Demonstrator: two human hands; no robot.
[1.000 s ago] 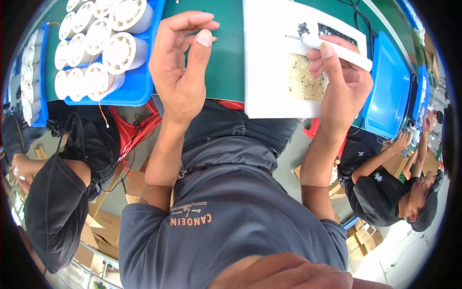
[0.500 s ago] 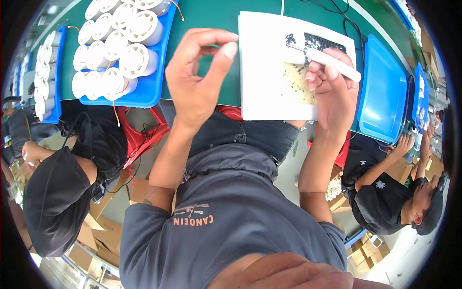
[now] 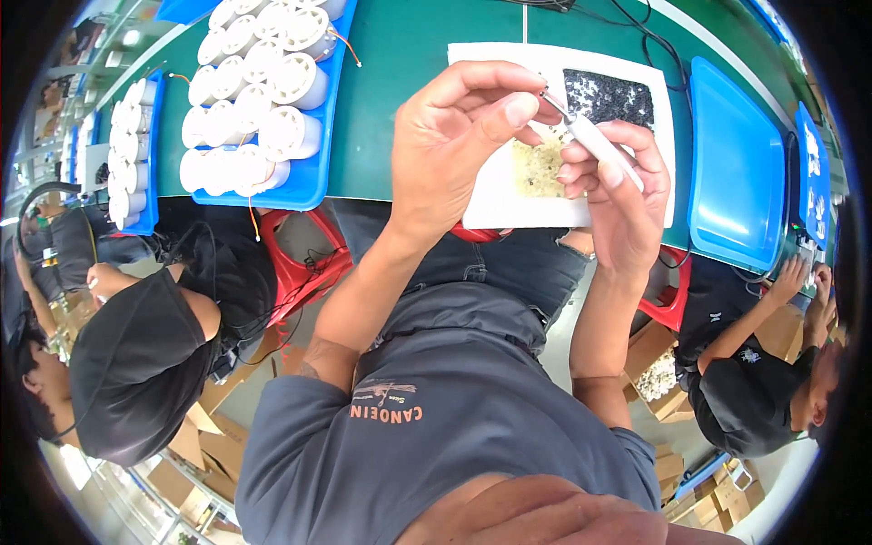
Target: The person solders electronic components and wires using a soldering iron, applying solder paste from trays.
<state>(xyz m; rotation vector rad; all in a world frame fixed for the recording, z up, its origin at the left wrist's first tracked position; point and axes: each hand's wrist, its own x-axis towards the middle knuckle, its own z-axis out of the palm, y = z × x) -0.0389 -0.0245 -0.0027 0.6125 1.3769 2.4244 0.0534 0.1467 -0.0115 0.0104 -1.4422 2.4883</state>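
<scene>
My right hand (image 3: pixel 627 195) is closed around a white pen-shaped screwdriver (image 3: pixel 604 150), its thin metal shaft pointing up and left. A small dark piece, perhaps a screw, shows at the shaft's tip. My left hand (image 3: pixel 454 136) is beside that tip, thumb and forefinger bent together in a pinch. What it holds, if anything, is too small to make out. Both hands are over a white foam tray (image 3: pixel 490 204). Many small black parts, which look like screws (image 3: pixel 613 98), fill its far right recess. A yellowish recess (image 3: pixel 538 173) nearer me holds scattered small pieces, partly hidden by my fingers.
On the left, a blue tray (image 3: pixel 304 186) carries several white round housings (image 3: pixel 291 134) with thin wires. Another such tray (image 3: pixel 150 204) is farther left. A blue bin (image 3: pixel 736 173) lies right of the foam tray on the green table (image 3: pixel 391 54). Co-workers sit on both sides.
My left hand has moved right, up to the screwdriver's tip. My right hand has drawn the screwdriver toward me and turned it more upright, away from the black parts.
</scene>
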